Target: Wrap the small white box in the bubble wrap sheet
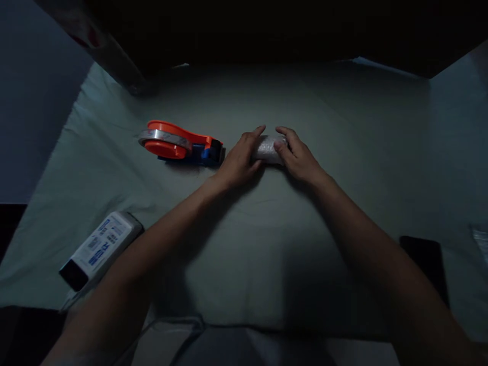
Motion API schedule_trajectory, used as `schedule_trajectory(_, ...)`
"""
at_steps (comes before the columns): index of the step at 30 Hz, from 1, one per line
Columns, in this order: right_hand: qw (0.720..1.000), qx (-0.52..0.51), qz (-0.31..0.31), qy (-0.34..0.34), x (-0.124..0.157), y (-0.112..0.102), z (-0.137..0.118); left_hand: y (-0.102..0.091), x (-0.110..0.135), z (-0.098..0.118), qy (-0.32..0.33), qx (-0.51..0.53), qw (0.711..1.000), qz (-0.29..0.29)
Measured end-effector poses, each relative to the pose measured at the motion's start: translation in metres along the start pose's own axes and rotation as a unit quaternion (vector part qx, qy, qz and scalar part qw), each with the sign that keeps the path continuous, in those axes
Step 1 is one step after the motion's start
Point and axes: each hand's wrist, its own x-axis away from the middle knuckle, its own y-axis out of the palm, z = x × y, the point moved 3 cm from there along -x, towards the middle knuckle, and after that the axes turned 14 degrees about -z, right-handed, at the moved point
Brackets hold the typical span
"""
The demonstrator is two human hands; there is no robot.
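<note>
Between my two hands lies a small roll-shaped bundle in bubble wrap (268, 149), low over the cloth. My left hand (241, 158) is closed round its left end, with the thumb on the near side. At the other end, my right hand (299, 155) grips the bundle, its thumb pressed on top and its fingers on the far side. What is inside the wrap is hidden. Just left of my left hand, an orange and blue tape dispenser (179, 142) with a roll of clear tape lies on the cloth.
A pale green cloth (244, 229) covers the table. A large dark box-like form (267, 30) stands along the far side. A white box-shaped device with a label (101, 246) lies near my left forearm. A flat black object (427, 262) rests beside my right forearm.
</note>
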Motion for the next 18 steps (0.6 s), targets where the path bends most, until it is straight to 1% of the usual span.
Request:
schedule_trajectory(1,1.0,-0.005,0.014,0.008,0.002,-0.003,-0.003,-0.001,0.002,0.004,-0.003,0.019,1.0,0.009)
schedule_trajectory(3,0.999,-0.034,0.018,0.036,0.009,-0.008,-0.012,-0.005,0.008,0.015,-0.016,0.075,0.997,0.015)
schedule_trajectory(4,0.997,-0.06,0.008,0.049,0.014,-0.009,-0.017,-0.005,0.012,0.021,-0.045,0.108,0.993,-0.004)
schedule_trajectory(6,0.988,-0.13,-0.038,0.071,0.026,-0.009,-0.028,-0.005,0.023,0.033,-0.107,0.179,0.978,-0.031)
schedule_trajectory(8,0.967,-0.217,-0.085,0.105,0.039,-0.004,-0.036,-0.004,0.036,0.043,-0.152,0.24,0.958,-0.047)
schedule_trajectory(9,0.951,-0.261,-0.096,0.132,0.046,-0.001,-0.039,-0.003,0.041,0.047,-0.159,0.271,0.948,-0.053)
schedule_trajectory(11,0.918,-0.337,-0.097,0.187,0.059,0.007,-0.042,0.001,0.052,0.054,-0.154,0.325,0.93,-0.068)
schedule_trajectory(13,0.889,-0.391,-0.096,0.218,0.07,0.016,-0.043,0.006,0.061,0.059,-0.138,0.355,0.921,-0.08)
schedule_trajectory(14,0.88,-0.406,-0.104,0.224,0.075,0.021,-0.043,0.008,0.064,0.062,-0.131,0.359,0.921,-0.079)
schedule_trajectory(16,0.87,-0.415,-0.135,0.23,0.084,0.027,-0.042,0.012,0.07,0.067,-0.124,0.356,0.924,-0.065)
schedule_trajectory(17,0.873,-0.405,-0.149,0.229,0.089,0.029,-0.04,0.014,0.073,0.069,-0.126,0.357,0.924,-0.056)
schedule_trajectory(18,0.882,-0.385,-0.153,0.224,0.092,0.028,-0.038,0.016,0.075,0.071,-0.134,0.363,0.921,-0.05)
